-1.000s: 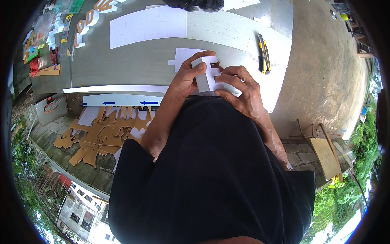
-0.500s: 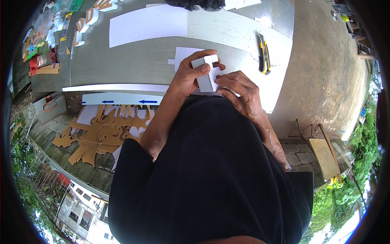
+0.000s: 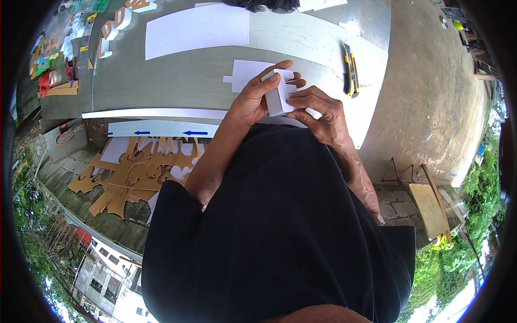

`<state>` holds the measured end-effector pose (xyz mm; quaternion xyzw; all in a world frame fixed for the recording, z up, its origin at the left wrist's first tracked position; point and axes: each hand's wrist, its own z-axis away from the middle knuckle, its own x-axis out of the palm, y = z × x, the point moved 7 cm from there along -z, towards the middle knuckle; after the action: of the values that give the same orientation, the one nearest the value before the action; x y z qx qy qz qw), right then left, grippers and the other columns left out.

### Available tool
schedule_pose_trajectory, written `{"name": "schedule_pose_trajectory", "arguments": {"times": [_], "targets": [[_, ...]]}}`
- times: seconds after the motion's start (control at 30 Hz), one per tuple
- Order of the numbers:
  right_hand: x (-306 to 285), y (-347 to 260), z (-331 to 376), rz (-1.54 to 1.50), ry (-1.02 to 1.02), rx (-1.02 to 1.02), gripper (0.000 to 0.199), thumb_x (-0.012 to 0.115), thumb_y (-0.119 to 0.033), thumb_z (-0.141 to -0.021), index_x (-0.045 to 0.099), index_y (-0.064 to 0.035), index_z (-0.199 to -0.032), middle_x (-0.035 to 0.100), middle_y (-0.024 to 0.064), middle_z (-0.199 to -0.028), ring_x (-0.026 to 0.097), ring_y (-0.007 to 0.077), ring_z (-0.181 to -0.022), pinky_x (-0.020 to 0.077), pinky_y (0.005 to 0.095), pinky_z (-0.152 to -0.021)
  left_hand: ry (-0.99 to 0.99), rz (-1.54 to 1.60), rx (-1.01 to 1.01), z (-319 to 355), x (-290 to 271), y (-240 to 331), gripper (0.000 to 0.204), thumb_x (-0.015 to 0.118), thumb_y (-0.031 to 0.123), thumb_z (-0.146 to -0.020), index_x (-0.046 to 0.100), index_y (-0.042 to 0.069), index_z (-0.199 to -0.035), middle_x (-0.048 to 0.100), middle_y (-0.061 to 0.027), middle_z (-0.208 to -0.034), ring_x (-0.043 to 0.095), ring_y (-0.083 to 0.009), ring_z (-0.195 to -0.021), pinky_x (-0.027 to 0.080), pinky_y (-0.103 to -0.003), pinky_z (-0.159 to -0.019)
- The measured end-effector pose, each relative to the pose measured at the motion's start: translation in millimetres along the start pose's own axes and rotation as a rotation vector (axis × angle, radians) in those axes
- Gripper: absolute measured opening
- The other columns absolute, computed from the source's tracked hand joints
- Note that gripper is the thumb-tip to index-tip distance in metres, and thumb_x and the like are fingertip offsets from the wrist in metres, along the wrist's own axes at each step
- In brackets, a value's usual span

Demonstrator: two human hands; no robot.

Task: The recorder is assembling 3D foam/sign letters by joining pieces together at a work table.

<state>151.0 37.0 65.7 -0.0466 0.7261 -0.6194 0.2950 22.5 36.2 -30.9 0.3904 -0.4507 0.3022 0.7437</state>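
Close in front of my body, both hands are on a small white boxy piece (image 3: 277, 100) with an upright side and a short arm at its top, like a block letter. My left hand (image 3: 255, 98) wraps round its left and upper part, the thumb lying along the top edge. From the right, my right hand (image 3: 324, 114) pinches the lower right side between thumb and fingers. Its fingertips partly cover that face. Behind my left hand lies a white sheet cutout (image 3: 247, 71) with a narrow tab on its left.
A yellow and black box cutter (image 3: 351, 71) lies on the white board at right. Farther back are a large marked white sheet (image 3: 196, 31) and several block letters (image 3: 116, 26). A long white strip (image 3: 156, 114) runs along the near table edge; brown cutouts (image 3: 134, 172) lie below.
The white piece has turned and shifted slightly right in my hands. My left thumb has moved up to its top edge, and my right fingers grip nearer its lower end.
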Motion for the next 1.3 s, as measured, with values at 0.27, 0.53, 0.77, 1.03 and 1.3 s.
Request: {"name": "schedule_pose_trajectory", "arguments": {"times": [0.27, 0.53, 0.77, 1.03, 1.3], "targets": [[2, -17, -3, 0.488, 0.008, -0.222, 0.029, 0.075, 0.001, -0.070, 0.071, -0.0020, -0.098, 0.068, 0.0072, -0.100, 0.067, 0.0244, -0.090, 0.0592, 0.0358, -0.076, 0.375, -0.599, -0.113, 16, 2, 14, 0.056, 0.069, 0.025, -0.096, 0.051, -0.009, -0.137, 0.067, -0.0184, -0.118, 0.067, -0.0233, -0.108, 0.060, -0.037, -0.091], [0, -39, -8, 0.524, 0.011, -0.304, 0.029, 0.076, -0.004, -0.074, 0.070, -0.0033, -0.103, 0.065, 0.0079, -0.101, 0.065, 0.0243, -0.094, 0.0579, 0.0357, -0.077, 0.276, -0.552, 0.132, 18, 13, 30, 0.061, 0.074, 0.011, -0.091, 0.047, -0.007, -0.143, 0.070, -0.0183, -0.113, 0.067, -0.0201, -0.104, 0.056, -0.032, -0.090], [-46, 5, -9, -0.171, 0.307, 0.108, 0.033, 0.073, -0.022, -0.092, 0.068, -0.0085, -0.121, 0.069, 0.0095, -0.117, 0.063, 0.0220, -0.104, 0.0524, 0.0358, -0.086, 0.119, -0.320, 0.278, 22, 34, 42, 0.063, 0.070, 0.002, -0.092, 0.042, -0.001, -0.148, 0.070, -0.0159, -0.113, 0.067, -0.0208, -0.108, 0.054, -0.035, -0.096], [-41, -7, -27, 0.025, 0.232, -0.008, 0.040, 0.083, -0.022, -0.079, 0.074, -0.0105, -0.116, 0.073, 0.0083, -0.112, 0.065, 0.0247, -0.108, 0.0530, 0.0406, -0.094, -0.021, -0.130, 0.099, 18, 29, 19, 0.058, 0.067, 0.004, -0.093, 0.045, 0.000, -0.146, 0.066, -0.0168, -0.126, 0.069, -0.0271, -0.109, 0.061, -0.043, -0.093], [-41, -13, -25, 0.048, 0.287, -0.072, 0.034, 0.086, -0.016, -0.075, 0.077, -0.0079, -0.107, 0.076, 0.0078, -0.102, 0.067, 0.0223, -0.099, 0.0545, 0.0376, -0.087, 0.007, -0.040, 0.094, 22, 27, 6, 0.051, 0.063, 0.002, -0.095, 0.049, 0.001, -0.144, 0.062, -0.0154, -0.133, 0.067, -0.0265, -0.114, 0.062, -0.045, -0.092]]}}
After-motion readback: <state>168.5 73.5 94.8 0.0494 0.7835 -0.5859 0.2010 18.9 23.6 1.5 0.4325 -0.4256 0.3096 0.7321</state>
